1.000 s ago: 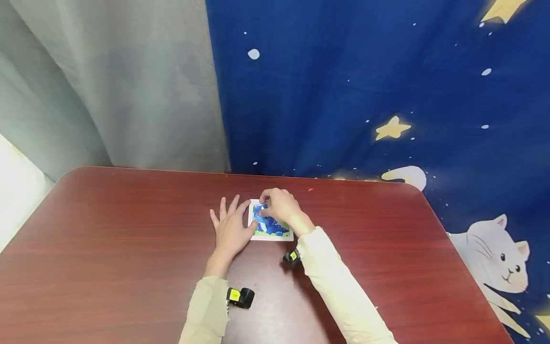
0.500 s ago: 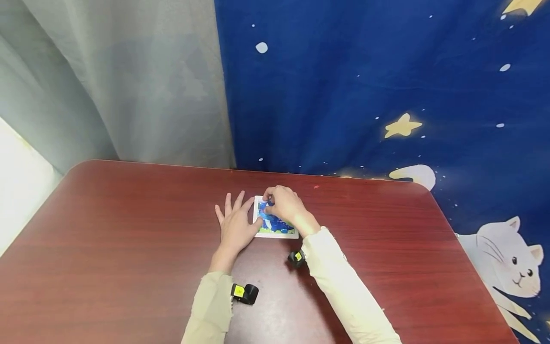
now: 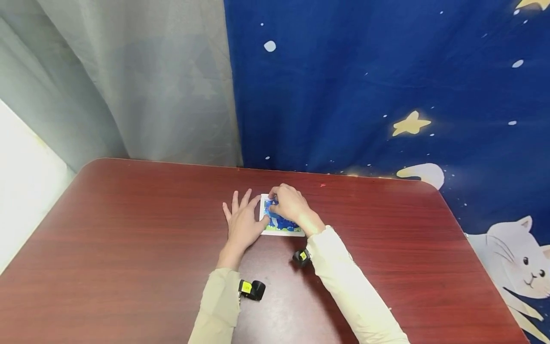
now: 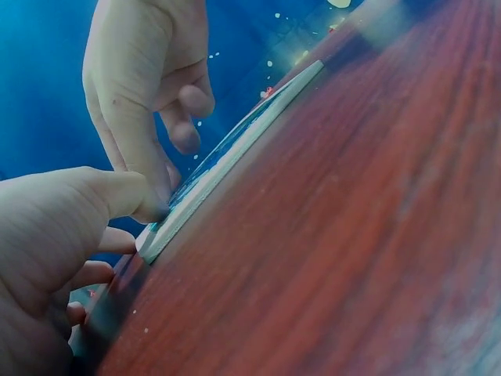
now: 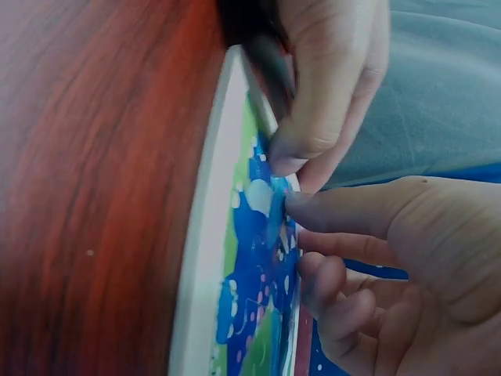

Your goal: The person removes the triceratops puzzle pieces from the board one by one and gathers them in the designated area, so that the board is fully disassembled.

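A flat, white-bordered picture board (image 3: 281, 224) with a blue and green design lies on the table. My left hand (image 3: 244, 225) is at its left side, fingers spread on the tabletop and thumb on the board's border. Over the upper left part of the picture is my right hand (image 3: 292, 203), its thumb and index finger bent down to the surface. In the right wrist view these fingertips meet the picture (image 5: 254, 227) close to the left thumb; whether they pinch a loose piece is unclear. The left wrist view shows the board's thin edge (image 4: 235, 162) from the side.
The reddish-brown table (image 3: 150, 239) stretches around the board. A tiny red bit (image 3: 323, 185) lies near its far edge. Behind hang a grey curtain (image 3: 172, 95) and a blue starry curtain (image 3: 322, 95). Black wrist cameras (image 3: 253, 289) sit at both sleeves.
The whole head view has shifted, so table, board and hands appear slightly farther right. Both hands keep nearly the same pose on the board.
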The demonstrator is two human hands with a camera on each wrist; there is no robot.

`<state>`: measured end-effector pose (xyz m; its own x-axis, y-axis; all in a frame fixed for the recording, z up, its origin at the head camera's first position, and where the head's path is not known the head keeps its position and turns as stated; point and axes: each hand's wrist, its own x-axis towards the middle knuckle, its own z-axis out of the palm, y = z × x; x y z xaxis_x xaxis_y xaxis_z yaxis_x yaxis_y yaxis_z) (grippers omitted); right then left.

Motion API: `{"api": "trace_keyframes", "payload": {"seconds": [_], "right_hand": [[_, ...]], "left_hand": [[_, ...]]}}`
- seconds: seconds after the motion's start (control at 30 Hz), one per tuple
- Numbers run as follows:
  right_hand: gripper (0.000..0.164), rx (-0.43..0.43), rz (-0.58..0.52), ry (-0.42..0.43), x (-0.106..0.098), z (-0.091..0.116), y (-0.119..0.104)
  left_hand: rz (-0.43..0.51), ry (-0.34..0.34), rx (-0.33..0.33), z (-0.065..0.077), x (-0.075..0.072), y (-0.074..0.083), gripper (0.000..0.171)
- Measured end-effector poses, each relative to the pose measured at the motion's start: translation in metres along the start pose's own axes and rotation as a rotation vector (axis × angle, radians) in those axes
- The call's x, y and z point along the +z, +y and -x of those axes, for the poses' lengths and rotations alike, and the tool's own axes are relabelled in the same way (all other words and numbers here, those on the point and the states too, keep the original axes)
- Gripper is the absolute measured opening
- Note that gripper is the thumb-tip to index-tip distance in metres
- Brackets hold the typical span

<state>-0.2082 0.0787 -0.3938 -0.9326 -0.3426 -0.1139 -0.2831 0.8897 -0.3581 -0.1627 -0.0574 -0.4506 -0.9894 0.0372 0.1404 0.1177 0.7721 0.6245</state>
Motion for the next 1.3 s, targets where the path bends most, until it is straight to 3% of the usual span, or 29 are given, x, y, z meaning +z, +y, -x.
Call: {"api": "trace_keyframes", "payload": {"seconds": [0.17, 0.33, 0.6, 0.93, 1.3], "right_hand": [[0.024, 0.004, 0.001, 0.008, -0.002, 0.0, 0.0], [0.023, -0.048, 0.012, -0.016, -0.002, -0.002, 0.002], [0.026, -0.088, 0.026, -0.128, -0.005, -0.009, 0.005], [0.03, -0.082, -0.064, -0.244, -0.011, -0.019, 0.01], [0.029, -0.085, -0.062, -0.157, -0.007, -0.016, 0.01]], "left_hand": [[0.006, 0.01, 0.008, -0.002, 0.002, 0.001, 0.056], [0.004, 0.017, 0.005, -0.002, 0.0, 0.001, 0.049], [0.017, 0.026, -0.002, -0.001, 0.0, 0.001, 0.047], [0.025, 0.024, -0.009, -0.001, 0.001, 0.002, 0.048], [0.001, 0.001, -0.007, -0.002, 0.0, 0.002, 0.054]]}}
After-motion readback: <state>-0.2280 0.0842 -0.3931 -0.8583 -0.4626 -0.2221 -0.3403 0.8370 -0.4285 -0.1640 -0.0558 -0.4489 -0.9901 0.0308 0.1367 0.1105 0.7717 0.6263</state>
